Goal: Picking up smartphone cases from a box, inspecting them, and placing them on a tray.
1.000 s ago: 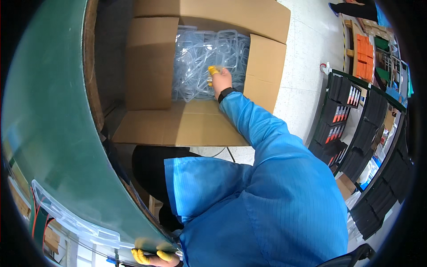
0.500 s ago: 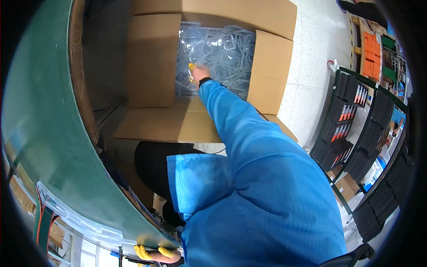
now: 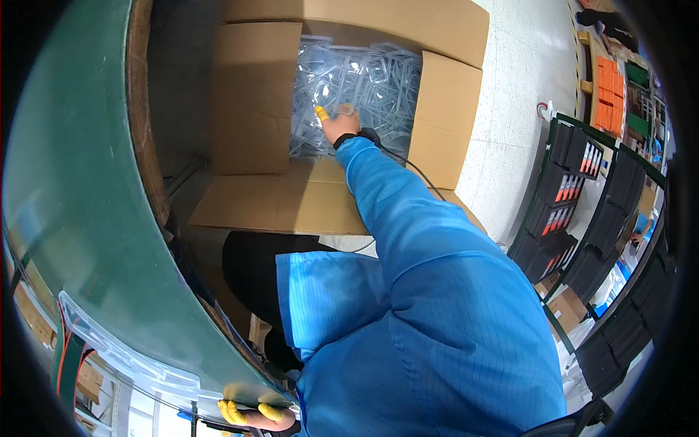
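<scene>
My right hand (image 3: pixel 340 124) is inside an open cardboard box (image 3: pixel 251 102), over a heap of clear plastic pieces (image 3: pixel 364 84). A yellow cover is on its thumb, which sticks out apart from the fingers; the fingertips point down among the pieces, partly hidden, and nothing shows lifted in them. At the bottom of the view, my left hand (image 3: pixel 258 417) rests by the edge of a green tabletop (image 3: pixel 80 182). Its yellow-covered fingers and thumb are apart, with nothing seen between them. Close to it lies a row of clear plastic parts (image 3: pixel 131 357) along the table edge.
A black cable (image 3: pixel 415 166) runs from near my right wrist over the box flap. On the right stands a rack with black bins (image 3: pixel 557 211), beside the white floor (image 3: pixel 510 95). Farther off are orange bins (image 3: pixel 609 91) and a person's dark-clothed leg (image 3: pixel 611 23).
My right hand has shifted slightly right within the box, and its thumb now stands out from the fingers. The cable by the wrist shows more. My left hand has stayed in place.
</scene>
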`<state>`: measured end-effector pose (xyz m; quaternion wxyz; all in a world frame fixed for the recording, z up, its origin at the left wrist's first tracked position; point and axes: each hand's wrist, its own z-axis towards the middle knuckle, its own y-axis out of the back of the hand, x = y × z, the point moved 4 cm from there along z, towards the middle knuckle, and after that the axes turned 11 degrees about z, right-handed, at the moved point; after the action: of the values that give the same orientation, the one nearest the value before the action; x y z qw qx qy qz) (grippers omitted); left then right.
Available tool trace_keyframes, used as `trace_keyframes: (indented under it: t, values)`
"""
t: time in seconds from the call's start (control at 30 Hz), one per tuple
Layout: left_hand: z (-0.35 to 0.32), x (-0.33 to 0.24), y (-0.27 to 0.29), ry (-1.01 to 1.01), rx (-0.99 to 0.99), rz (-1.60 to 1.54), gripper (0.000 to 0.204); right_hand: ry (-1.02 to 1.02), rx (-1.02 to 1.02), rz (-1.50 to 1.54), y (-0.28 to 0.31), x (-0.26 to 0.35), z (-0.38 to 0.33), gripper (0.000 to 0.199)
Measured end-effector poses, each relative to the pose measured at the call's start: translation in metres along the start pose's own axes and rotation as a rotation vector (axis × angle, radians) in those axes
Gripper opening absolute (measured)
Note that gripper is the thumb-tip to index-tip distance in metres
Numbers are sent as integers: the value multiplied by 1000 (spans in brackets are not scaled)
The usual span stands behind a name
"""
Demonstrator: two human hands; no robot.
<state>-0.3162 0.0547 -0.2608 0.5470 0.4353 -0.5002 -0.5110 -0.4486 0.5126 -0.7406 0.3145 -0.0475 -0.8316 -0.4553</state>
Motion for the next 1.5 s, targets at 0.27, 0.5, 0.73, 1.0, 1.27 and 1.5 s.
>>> trace_keyframes:
  t: [0.27,0.5,0.73,1.0,1.27,1.5]
  values:
    - [2,1,3,-73,58,45,68,-95,229,16,-21,-8,17,84]
    - [-3,3,-4,43,-1,14,69,-256,361,250,0,18,15,98]
    - [-3,6,-3,17,9,13,69,-274,229,325,-10,21,17,99]
    - [-9,12,5,-58,122,65,70,-345,269,353,-33,11,23,108]
    - [0,2,-2,-7,73,-11,71,-384,170,419,-29,2,21,109]
    - [-3,3,-2,-6,77,-49,66,-447,164,331,-22,18,16,114]
